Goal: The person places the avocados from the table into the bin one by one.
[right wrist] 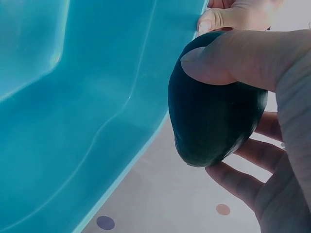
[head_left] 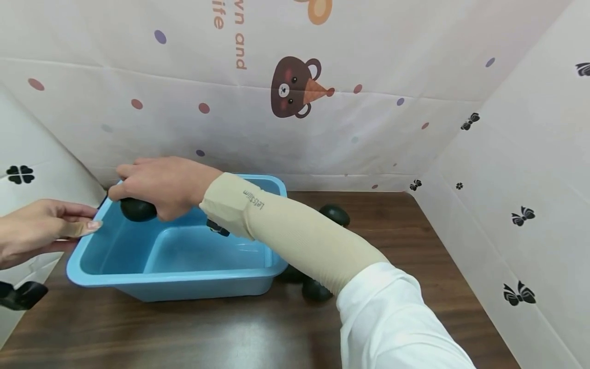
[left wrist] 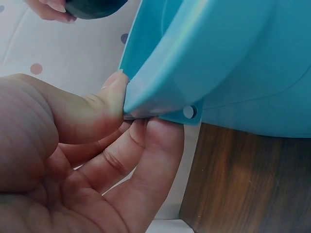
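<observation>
Working L to R on my feeds. Beyond the L grip there's a wht wall (head_left: 41, 143) w/ a blk clover (head_left: 20, 174). L hand (head_left: 46, 228) pinches the L end of the blue bin (head_left: 184, 278), thumb on top of the rim, fingers tucked under; L wrist cam shows a small hole (left wrist: 190, 112) in the bin's edge just beside those fingers. The bin runs R from that grip, on a brn wood table (head_left: 207, 333).

Just R of the L grip, R hand (head_left: 161, 187) grasps a dk green avo (head_left: 138, 209), thumb over one side, fingers round the other. That avo is at the bin's back L corner, near the rim; can't tell from here if it's wholly over the bin. R forearm, in a beige sleeve (head_left: 295, 230) w/ a wht cuff (head_left: 382, 318), crosses above the bin.

Well R of both grips, more dk avos lie on the table: one (head_left: 335, 214) past the forearm, partly hidden by it, and two (head_left: 316, 291) close to the bin's R end, on the near side of the arm. Farthest R, another wht wall (head_left: 484, 205) w/ blk bows (head_left: 519, 293).
</observation>
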Tool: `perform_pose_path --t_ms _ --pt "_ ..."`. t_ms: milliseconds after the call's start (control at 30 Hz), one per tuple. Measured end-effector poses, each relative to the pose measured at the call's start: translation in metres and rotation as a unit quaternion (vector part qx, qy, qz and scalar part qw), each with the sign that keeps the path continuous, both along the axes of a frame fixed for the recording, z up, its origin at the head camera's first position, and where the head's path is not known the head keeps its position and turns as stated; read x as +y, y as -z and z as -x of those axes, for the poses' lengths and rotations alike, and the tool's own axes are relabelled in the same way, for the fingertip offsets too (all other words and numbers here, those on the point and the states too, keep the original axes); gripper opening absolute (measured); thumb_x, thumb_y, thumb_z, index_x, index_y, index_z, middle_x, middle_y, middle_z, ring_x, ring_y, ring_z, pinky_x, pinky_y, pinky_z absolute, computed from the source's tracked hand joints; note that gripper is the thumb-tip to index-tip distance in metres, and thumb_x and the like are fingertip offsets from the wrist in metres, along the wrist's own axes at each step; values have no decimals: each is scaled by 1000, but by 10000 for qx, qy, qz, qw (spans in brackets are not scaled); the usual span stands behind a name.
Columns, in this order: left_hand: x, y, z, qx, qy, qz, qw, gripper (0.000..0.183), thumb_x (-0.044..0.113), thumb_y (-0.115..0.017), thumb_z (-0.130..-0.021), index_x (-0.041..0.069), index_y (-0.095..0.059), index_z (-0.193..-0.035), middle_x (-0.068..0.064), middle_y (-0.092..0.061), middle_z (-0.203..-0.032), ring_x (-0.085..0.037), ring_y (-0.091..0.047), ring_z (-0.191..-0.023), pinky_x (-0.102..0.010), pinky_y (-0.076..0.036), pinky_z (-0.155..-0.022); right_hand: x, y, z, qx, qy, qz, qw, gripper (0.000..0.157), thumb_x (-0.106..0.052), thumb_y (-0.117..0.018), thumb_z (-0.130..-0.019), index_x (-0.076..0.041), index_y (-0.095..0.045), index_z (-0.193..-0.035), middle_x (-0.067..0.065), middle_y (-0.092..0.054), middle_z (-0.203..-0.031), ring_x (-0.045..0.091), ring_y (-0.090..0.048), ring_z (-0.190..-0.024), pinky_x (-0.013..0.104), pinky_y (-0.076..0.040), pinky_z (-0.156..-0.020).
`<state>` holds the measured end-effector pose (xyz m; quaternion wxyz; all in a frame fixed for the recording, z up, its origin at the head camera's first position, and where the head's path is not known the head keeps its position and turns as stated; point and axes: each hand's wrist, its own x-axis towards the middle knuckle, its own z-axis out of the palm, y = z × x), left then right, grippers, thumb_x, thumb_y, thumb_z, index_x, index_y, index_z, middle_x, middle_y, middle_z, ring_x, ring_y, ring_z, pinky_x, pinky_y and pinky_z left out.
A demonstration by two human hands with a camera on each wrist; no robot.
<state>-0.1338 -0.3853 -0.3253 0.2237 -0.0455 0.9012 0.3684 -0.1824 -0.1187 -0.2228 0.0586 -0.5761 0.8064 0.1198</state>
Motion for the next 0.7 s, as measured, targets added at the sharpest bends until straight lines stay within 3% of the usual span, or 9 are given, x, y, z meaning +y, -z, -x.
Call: perform_pose_path --t_ms 300,700 --pt "-1 2 0 -101 28 -89 9999 73 26 -51 -111 -25 -18 -151 -31 -68 -126 -21 -75 -97 -47 -66 -88 -6 -1 -5 10 50 -63 10000 63 -41 -68 -96 -45 -44 -154 -11 -51 -148 6 -48 -133 16 -46 -109" --pt "3 -6 -2 -156 107 -26 9998 71 24 -48 -112 -26 -16 -151 -39 -61 -132 -23 -75 -97 -48 -65 -90 -10 -1 -6 203 -51 -73 9998 59 -38 -66 -98 -42 -46 -153 -10 -52 -148 6 -49 -133 14 -47 -109"
